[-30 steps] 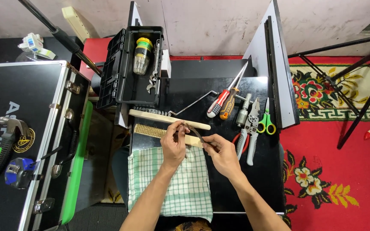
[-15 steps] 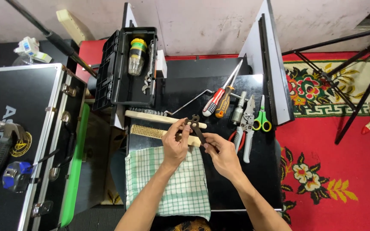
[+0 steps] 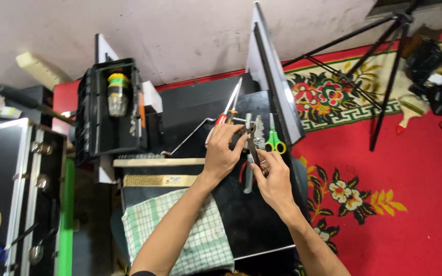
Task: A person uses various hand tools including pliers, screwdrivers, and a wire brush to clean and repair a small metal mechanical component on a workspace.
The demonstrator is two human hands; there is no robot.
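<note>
- Both hands have moved from the middle of the black worktop (image 3: 262, 225), beside the wooden brushes, to its far right part among the tools, carrying the small dark tool (image 3: 252, 140) with them.
- Left hand (image 3: 222, 153): arm stretched forward, fingers curled, tips pinching the tool's upper end.
- Right hand (image 3: 274, 176): fingers closed round the tool's lower part from below.
- The tool is held just above the pliers (image 3: 248, 174), near the green-handled scissors (image 3: 273, 140).
- The red-handled screwdriver (image 3: 224, 116) lies at the far edge.
- A green checked cloth (image 3: 200, 240) hangs over the near left edge.
- A yellow-capped cylindrical container (image 3: 118, 92) stands in the open black toolbox (image 3: 93, 122) at the left.
</note>
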